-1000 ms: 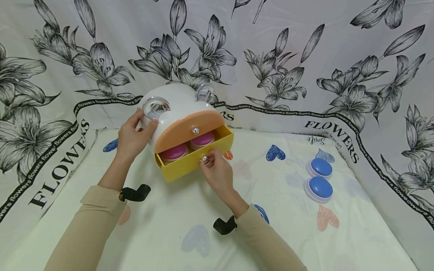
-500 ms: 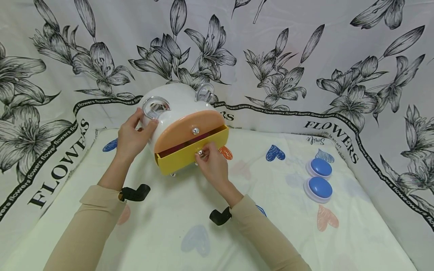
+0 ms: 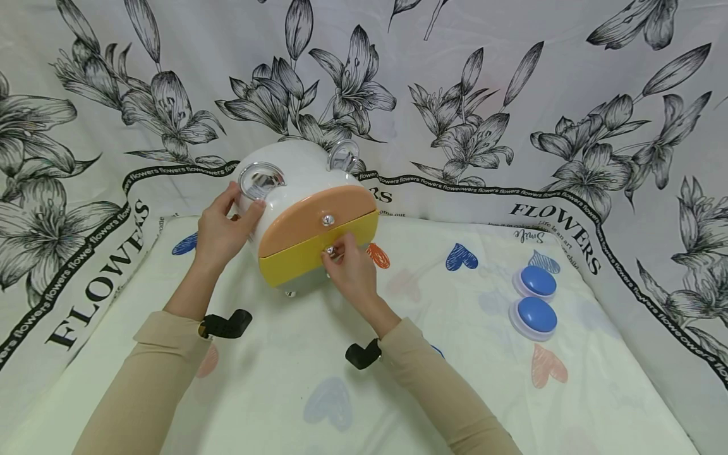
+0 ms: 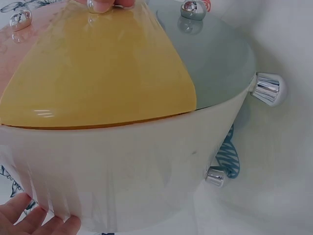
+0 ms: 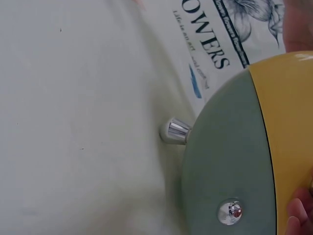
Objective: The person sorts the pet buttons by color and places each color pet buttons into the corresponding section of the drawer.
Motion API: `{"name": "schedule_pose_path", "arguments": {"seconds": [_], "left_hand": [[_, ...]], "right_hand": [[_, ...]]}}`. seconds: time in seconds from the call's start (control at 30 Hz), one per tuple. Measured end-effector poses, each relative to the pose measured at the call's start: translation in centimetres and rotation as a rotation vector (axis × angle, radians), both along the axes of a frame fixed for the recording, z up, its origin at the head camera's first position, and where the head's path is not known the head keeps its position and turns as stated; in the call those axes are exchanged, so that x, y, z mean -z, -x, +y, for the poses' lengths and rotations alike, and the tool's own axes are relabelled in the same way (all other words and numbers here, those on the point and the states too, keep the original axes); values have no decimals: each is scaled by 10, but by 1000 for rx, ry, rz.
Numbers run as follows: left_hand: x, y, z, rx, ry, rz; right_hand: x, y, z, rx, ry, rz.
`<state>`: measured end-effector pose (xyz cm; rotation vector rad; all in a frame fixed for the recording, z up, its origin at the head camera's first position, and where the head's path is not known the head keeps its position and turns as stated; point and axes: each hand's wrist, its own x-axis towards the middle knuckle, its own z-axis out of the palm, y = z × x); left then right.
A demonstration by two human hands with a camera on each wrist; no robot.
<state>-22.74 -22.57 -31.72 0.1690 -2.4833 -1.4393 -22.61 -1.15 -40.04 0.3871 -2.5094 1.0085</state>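
Note:
A rounded white drawer box (image 3: 301, 161) stands on the cloth left of centre in the head view. Its front carries an orange drawer (image 3: 307, 218), a yellow drawer (image 3: 290, 259) and a grey-green drawer (image 4: 215, 68), each with a silver knob. All the drawers sit flush. My right hand (image 3: 354, 272) pinches the knob (image 3: 330, 251) of the yellow drawer. Against the box's left side rests my left hand (image 3: 222, 234), its fingers touching the white wall below a clear ring-shaped piece (image 3: 261, 181). The pink-topped round objects inside the yellow drawer are hidden.
Two blue-topped round objects (image 3: 537, 314) on clear bases lie to the right on the heart-print cloth (image 3: 455, 392). A flower-print cloth (image 3: 455, 25) hangs behind the box. Short silver feet (image 4: 269, 89) stick out from the box's underside.
My right hand has pushed the yellow drawer in until flush, covering the pink-topped round objects. My left hand and the box have stayed in place.

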Motion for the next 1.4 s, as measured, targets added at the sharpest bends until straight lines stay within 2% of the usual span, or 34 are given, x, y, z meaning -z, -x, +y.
{"name": "schedule_pose_path", "arguments": {"seconds": [0.2,0.67,1.0,1.23,1.4], "left_hand": [[0,0,0,-1,1,-7],[-1,1,1,7,-6,-18],[-1,1,1,8,-17,-17],[0,2,1,3,-16,-13],[1,3,0,-8,-7,-21]], "right_hand": [[1,3,-1,3,-1,18],[-2,5,-2,-14,-7,-15],[-1,6,-2,-17,-14,21],[-1,5,-2,-22,9,-17],[3,3,2,-58,38,-37]]}}
